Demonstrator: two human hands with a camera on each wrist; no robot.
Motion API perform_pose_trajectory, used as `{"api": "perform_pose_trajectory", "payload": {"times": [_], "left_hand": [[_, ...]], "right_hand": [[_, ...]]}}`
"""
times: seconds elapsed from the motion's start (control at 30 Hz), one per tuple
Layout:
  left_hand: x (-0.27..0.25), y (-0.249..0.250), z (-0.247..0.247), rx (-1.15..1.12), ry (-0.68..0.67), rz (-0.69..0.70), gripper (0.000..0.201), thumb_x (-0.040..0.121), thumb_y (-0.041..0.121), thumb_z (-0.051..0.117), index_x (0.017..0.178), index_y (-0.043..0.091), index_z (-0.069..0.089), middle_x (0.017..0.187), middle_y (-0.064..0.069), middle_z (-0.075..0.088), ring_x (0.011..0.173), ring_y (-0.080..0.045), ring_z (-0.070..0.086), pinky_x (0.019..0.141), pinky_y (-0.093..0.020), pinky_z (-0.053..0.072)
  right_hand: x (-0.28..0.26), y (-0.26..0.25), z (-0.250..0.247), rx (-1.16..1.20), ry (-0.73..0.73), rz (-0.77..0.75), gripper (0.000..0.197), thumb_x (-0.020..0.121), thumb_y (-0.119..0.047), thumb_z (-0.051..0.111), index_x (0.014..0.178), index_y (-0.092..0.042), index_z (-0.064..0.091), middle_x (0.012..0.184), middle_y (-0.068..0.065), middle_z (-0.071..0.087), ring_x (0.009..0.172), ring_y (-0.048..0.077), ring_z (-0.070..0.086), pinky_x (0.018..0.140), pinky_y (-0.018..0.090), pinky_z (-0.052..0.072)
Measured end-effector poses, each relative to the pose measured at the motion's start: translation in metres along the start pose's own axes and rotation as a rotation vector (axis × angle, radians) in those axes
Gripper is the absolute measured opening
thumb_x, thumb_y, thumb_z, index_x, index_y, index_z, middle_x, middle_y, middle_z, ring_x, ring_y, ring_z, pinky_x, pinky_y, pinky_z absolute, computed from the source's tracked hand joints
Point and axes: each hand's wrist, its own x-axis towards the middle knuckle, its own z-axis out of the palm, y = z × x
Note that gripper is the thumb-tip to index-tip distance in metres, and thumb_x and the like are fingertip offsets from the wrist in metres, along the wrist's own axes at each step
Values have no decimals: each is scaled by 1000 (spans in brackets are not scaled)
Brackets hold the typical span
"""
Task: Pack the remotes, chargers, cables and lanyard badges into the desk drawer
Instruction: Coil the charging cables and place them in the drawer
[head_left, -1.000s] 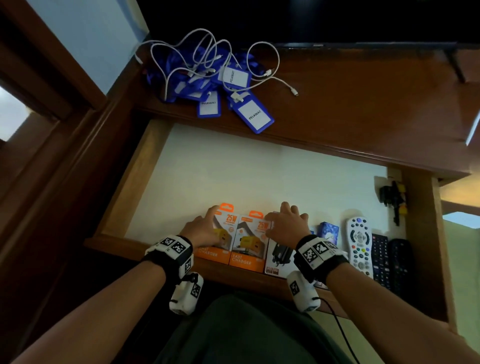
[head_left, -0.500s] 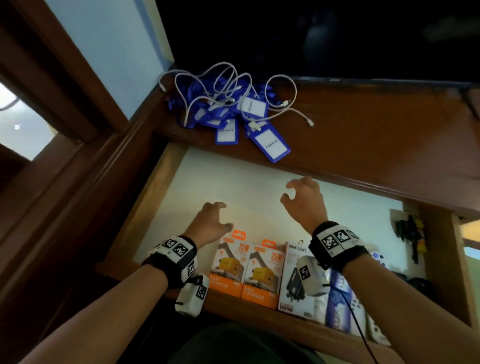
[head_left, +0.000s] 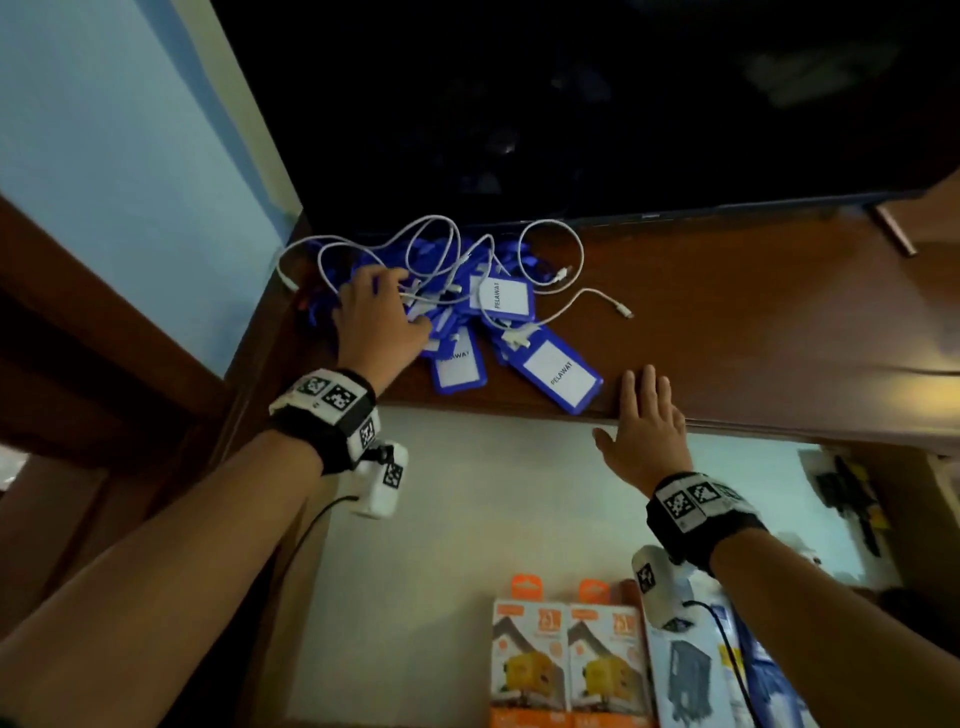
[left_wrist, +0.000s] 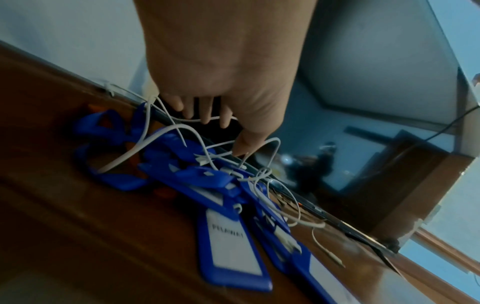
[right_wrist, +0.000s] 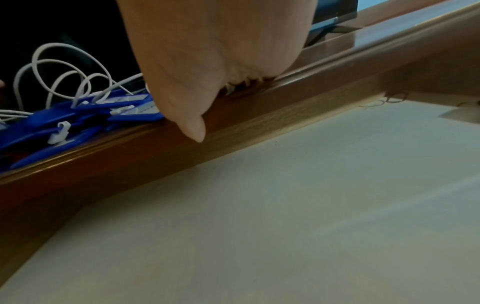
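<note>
A pile of blue lanyard badges (head_left: 558, 374) (left_wrist: 228, 242) (right_wrist: 78, 115) tangled with white cables (head_left: 576, 244) (left_wrist: 161, 133) (right_wrist: 59, 61) lies on the desk top at the back left. My left hand (head_left: 395, 296) (left_wrist: 221, 133) is down on the tangle, fingers loosely bent, thumb touching a cable. My right hand (head_left: 631, 410) (right_wrist: 223, 107) lies flat with straight fingers on the desk's front edge, just right of the badges. Below them the drawer (head_left: 467, 519) (right_wrist: 285, 205) is pulled out. Two orange charger boxes (head_left: 530, 660) and a white one (head_left: 685, 675) lie at its near edge.
A dark TV screen (head_left: 571, 104) stands close behind the pile. The wooden desk top (head_left: 753, 322) stretches to the right. A black and yellow object (head_left: 847, 493) sits at the drawer's right side. A blue wall and wooden frame close off the left.
Both hands have left the charger boxes and risen out of the drawer. The left one reached the cable and badge pile; the right one came to the desk edge.
</note>
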Motion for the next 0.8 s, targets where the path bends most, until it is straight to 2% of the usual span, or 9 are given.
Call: {"api": "perform_pose_trajectory", "payload": {"times": [0.1,0.17,0.27,0.33,0.47,0.53,0.6,0.73,0.8], "left_hand": [[21,-3,0,25,-196,-109,61,81,28,65,135,16,41,134,-15,48,124,-38,45,100,-50,39],[27,-5,1,2,-238,-121,52,82,21,62,131,11,46,124,-18,57,116,-39,54,93,-46,45],[29,-9,-4,-20,-189,-37,14,85,13,56,94,4,63,95,-20,66,96,-40,62,80,-43,48],[27,-13,-8,-146,-162,-6,20,87,11,54,70,4,61,75,-16,64,81,-35,63,72,-42,48],[9,-4,-22,-491,-93,-73,17,91,15,58,95,10,74,85,-3,67,80,-13,60,75,-30,49],[-1,7,-30,-610,-49,-76,16,93,18,58,97,12,72,88,-2,67,74,-8,58,65,-15,47],[-7,19,-42,-689,12,-49,14,93,20,58,97,15,70,90,-2,68,73,-4,57,63,-13,45],[-20,45,-69,-851,82,20,13,94,22,58,96,17,69,80,5,65,67,-1,54,62,-19,42],[-28,60,-80,-897,79,70,12,95,21,56,94,19,68,69,11,58,58,1,48,57,-17,39]], "right_hand": [[2,-1,1,-37,-20,11,93,90,-48,54,151,-11,-5,159,13,-15,147,32,-9,117,46,13],[3,-3,2,-59,-18,20,97,88,-49,57,151,-11,-6,159,13,-15,147,33,-8,117,47,13],[3,-7,0,-77,-36,41,101,86,-50,59,151,-10,-7,158,14,-15,146,34,-9,117,46,13],[4,-9,-4,-81,-57,49,102,85,-50,61,151,-10,-7,158,15,-15,146,35,-8,117,46,14],[5,-7,-13,-28,-101,47,100,84,-46,62,151,-12,-3,159,12,-14,147,33,-8,117,46,16],[4,-4,-17,14,-113,38,99,83,-44,64,152,-14,-1,159,10,-13,147,31,-8,117,46,17],[6,-2,-22,70,-142,45,96,82,-42,65,152,-15,5,160,8,-9,147,30,-5,116,46,19],[8,-14,-52,362,-106,144,68,77,-38,66,132,-7,41,144,19,37,132,37,36,102,42,39],[5,-32,-71,527,15,136,69,77,-35,69,133,-5,39,136,20,45,123,37,46,95,39,41]]}}
